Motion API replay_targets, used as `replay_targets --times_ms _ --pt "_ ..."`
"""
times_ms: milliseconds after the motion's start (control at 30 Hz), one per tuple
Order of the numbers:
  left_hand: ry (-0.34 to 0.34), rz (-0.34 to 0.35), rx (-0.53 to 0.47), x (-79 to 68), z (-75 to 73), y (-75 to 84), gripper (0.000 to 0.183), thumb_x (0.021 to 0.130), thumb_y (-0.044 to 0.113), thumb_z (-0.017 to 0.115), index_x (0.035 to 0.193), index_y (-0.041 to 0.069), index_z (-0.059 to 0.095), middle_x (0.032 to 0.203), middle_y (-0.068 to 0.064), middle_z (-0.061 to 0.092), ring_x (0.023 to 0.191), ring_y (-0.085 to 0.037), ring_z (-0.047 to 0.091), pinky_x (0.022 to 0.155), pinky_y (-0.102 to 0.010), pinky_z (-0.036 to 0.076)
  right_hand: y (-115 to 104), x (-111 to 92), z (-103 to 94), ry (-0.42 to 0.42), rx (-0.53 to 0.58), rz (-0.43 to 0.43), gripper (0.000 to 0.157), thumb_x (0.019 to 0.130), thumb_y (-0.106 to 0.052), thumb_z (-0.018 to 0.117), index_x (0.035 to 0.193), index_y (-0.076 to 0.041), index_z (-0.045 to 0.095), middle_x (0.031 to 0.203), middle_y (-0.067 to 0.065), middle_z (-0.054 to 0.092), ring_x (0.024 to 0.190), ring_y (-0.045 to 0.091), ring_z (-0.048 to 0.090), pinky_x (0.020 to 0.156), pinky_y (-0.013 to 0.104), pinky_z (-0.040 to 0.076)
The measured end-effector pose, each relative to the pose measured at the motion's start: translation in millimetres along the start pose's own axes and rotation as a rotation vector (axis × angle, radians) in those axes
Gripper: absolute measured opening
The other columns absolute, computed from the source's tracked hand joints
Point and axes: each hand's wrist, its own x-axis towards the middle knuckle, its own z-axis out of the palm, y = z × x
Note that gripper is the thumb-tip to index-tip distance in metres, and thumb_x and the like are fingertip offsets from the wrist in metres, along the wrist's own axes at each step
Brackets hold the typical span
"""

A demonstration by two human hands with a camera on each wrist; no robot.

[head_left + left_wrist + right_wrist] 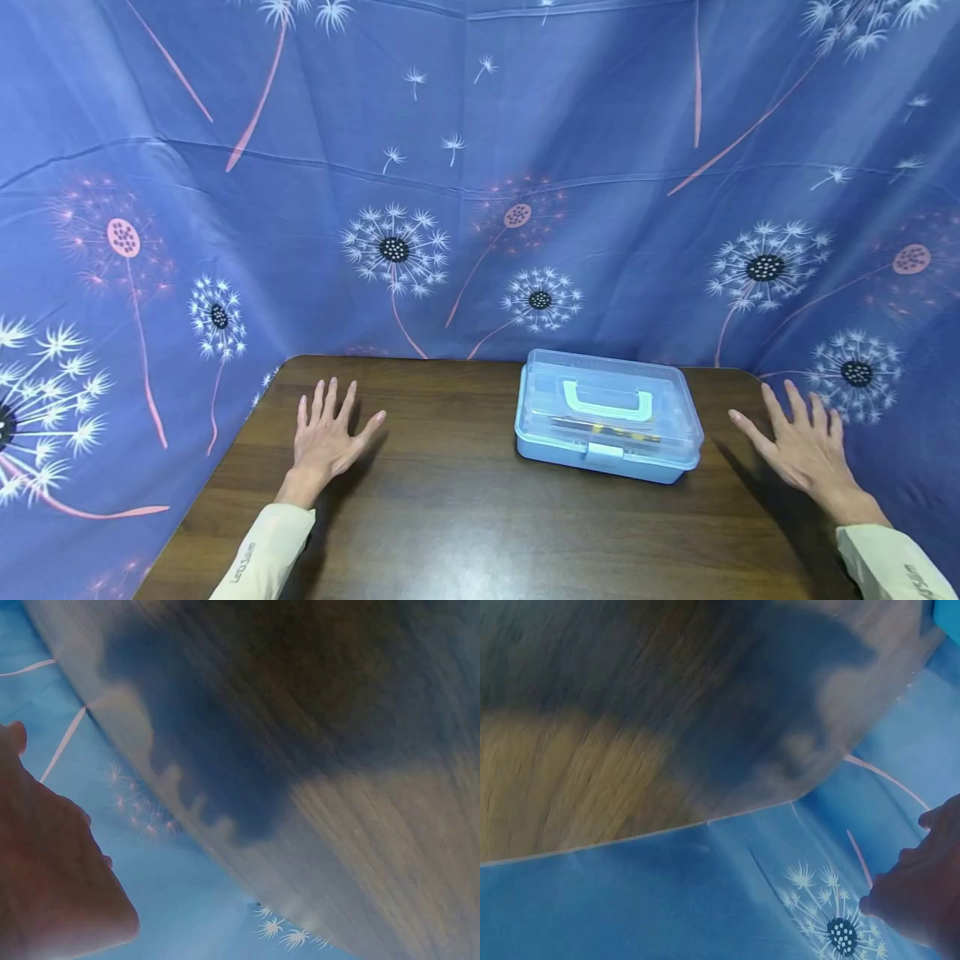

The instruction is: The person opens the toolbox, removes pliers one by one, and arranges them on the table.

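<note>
A blue plastic storage box (607, 462) with a clear lid and a pale carrying handle (607, 402) stands toward the back right of the table, its front latch closed. Through the lid, something long with yellow and dark parts shows, too blurred to name. My left hand (327, 442) hovers over the table's left side, fingers spread, holding nothing. To the right of the box, apart from it, my right hand (806, 446) is held with fingers spread and nothing in it. In the right wrist view a corner of the box (949, 619) shows at the top right.
The brown wooden table (450, 500) has rounded back corners. Behind it and at both sides hangs a blue cloth (465, 250) with a dandelion print. Shadows of the hands fall on the tabletop.
</note>
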Motion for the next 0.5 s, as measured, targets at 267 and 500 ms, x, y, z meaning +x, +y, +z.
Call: replay_targets --times_ms 267,500 --pt "0.119 -0.020 -0.106 4.5 5.5 2.2 0.080 0.091 0.063 0.041 0.148 0.008 0.031 0.147 -0.027 0.025 0.136 -0.045 0.018 0.108 -0.058 0.013 -16 2 -5.1 0.066 0.197 0.015 0.069 0.098 -0.041 0.046 0.145 0.004 0.026 0.135 0.039 0.030 0.117 0.060 0.027 0.088 0.069 0.021" --pt "0.206 -0.127 -0.273 7.6 4.7 12.8 0.066 0.096 0.054 0.039 0.134 0.000 0.047 0.131 -0.025 0.042 0.117 -0.043 0.041 0.092 -0.057 0.036 -35 3 -7.3 0.150 0.330 0.089 0.047 0.099 -0.036 0.045 0.125 0.003 0.052 0.113 0.027 0.056 0.100 0.040 0.051 0.077 0.045 0.036"
